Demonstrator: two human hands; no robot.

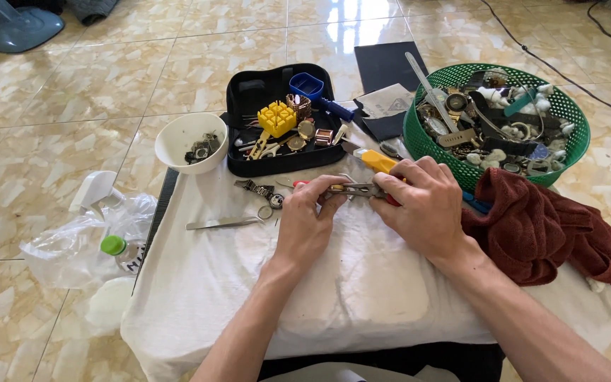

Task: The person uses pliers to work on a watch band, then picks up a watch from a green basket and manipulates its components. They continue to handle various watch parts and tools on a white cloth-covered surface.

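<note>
Both my hands meet over a white cloth (334,283) spread on a low surface. My left hand (307,219) pinches the front end of a slim metal tool with red grips (353,189). My right hand (419,205) closes around the tool's other end. Just behind my right hand lies a yellow-handled cutter (376,161). A wristwatch (259,189) and metal tweezers (222,223) lie on the cloth left of my left hand.
A black zip case (249,95) holds a yellow block, a blue cup and small tools. A white bowl (178,138) sits to its left. A green mesh basket (419,134) holds several watch parts. Maroon towel (539,233) at right; plastic bag with bottle (114,247) at left.
</note>
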